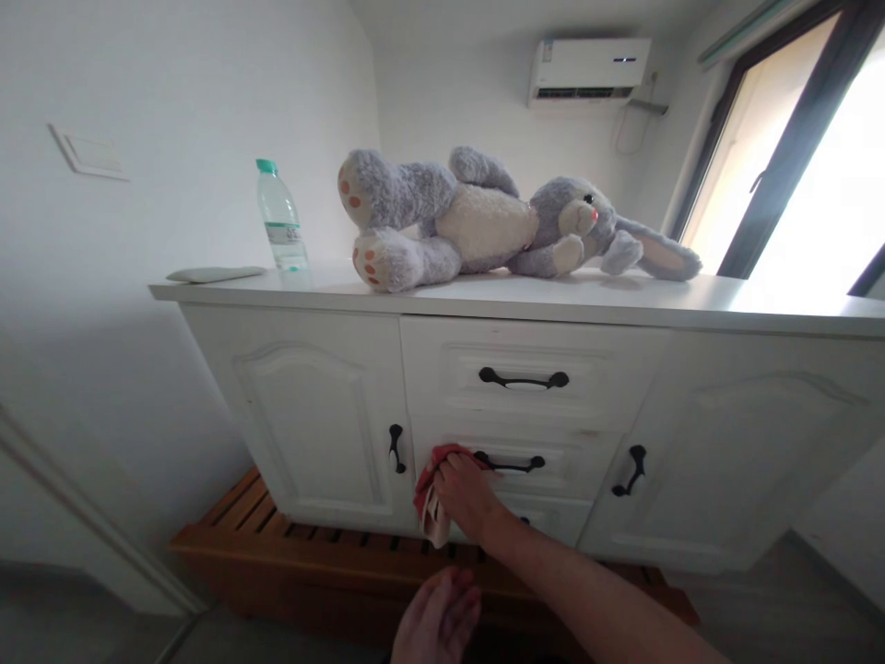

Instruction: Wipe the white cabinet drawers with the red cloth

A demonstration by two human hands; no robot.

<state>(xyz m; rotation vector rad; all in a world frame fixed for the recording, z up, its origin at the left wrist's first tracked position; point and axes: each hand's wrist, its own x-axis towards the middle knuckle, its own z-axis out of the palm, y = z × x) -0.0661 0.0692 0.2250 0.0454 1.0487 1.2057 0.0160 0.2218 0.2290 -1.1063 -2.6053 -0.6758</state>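
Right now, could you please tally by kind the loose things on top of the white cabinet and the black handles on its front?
Grey plush rabbit: 1
Clear plastic water bottle with green cap: 1
Flat pale remote-like slab: 1
Black metal handles: 4 in view
Total: 7

My right hand (pixel 466 493) is stretched out ahead of me, the bare forearm running up from the lower right corner of the view with the wrist nearly straight. The palm faces away from me, the back of the hand is toward the camera, and the fingers are curled in a closed grip on a bunched red cloth (pixel 432 498). My left hand (pixel 437 616) sits low at the bottom edge of the view, close to my body. It holds nothing; its fingers are loosely bent, lying together with the tips pointing up and forward. Its wrist and arm are out of view.
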